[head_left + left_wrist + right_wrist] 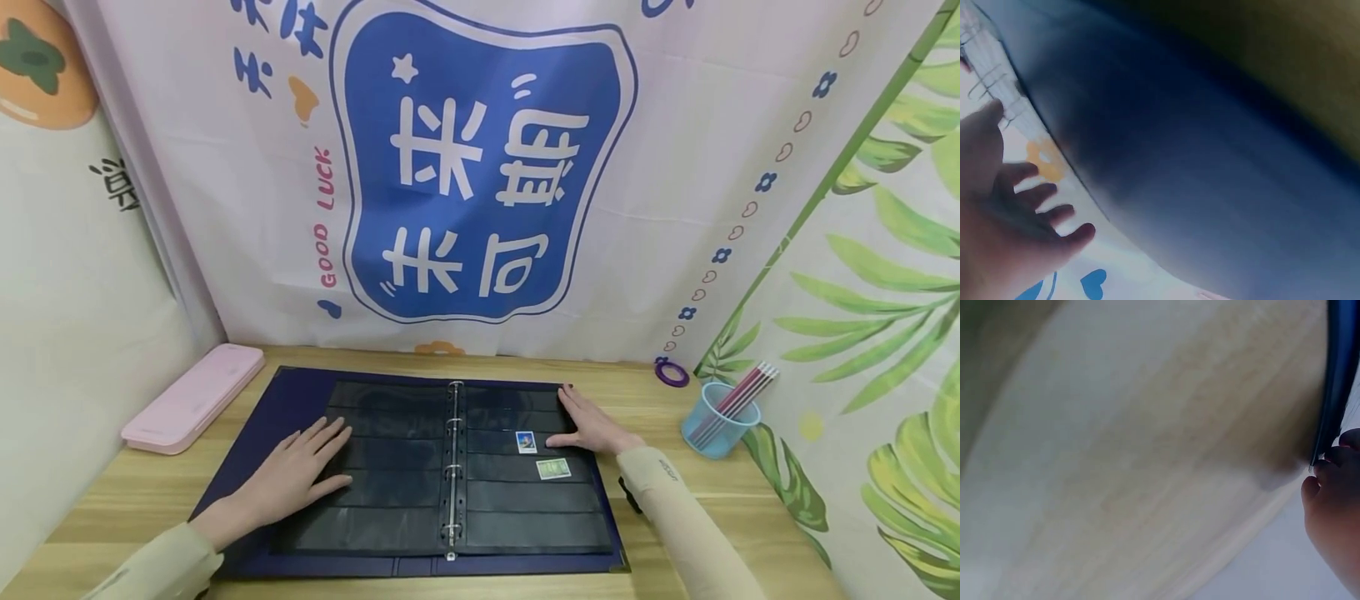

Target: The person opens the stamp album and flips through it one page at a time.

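A stamp album (405,565) with a dark blue ring-binder cover lies spread on the table, its black pocket pages held by metal rings (453,471). Two small stamps sit on the right page: a blue one (526,442) and, below it, a green one (554,469). My left hand (288,471) rests over the outer part of the left page, fingers spread and loosely bent. At the right page's upper outer edge lies my right hand (596,427), thumb stretched toward the blue stamp. In the right wrist view its fingertips (1311,487) are right at the cover's edge.
A pink pencil case (195,398) lies left of the album. To the right stand a light blue mesh cup (712,437) with several pencils (738,396) and, behind it, a purple ring (672,372). Printed cloth (247,250) hangs along the table's back.
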Available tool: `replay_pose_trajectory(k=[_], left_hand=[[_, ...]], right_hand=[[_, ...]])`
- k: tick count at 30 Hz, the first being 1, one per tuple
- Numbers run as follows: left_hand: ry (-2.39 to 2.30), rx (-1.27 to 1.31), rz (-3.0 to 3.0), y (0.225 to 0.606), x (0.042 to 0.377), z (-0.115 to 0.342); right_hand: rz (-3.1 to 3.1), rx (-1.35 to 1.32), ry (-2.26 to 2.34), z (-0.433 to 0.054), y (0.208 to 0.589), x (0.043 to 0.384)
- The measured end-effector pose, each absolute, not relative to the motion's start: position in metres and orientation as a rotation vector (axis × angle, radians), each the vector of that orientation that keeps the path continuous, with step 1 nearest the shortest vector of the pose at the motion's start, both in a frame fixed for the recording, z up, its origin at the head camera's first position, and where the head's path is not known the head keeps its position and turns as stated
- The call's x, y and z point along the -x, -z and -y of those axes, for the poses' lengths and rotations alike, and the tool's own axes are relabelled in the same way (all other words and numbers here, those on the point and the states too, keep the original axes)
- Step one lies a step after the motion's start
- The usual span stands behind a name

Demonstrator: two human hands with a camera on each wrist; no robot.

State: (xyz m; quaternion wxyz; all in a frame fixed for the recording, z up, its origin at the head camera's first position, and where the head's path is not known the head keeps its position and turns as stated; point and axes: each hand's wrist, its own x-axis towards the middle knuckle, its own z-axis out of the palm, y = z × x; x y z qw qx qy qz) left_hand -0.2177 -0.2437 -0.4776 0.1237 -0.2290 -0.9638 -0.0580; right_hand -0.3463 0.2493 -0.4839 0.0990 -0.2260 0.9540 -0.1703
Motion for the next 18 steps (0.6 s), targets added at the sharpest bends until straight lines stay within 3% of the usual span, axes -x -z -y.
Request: replay_pose_trajectory(k=[18], left_hand=[[0.214,0.763,2.941,0.489,0.221,0.245]], right_hand=[[-2.824,0.644,0.521,-0.248,0.485,0.345]])
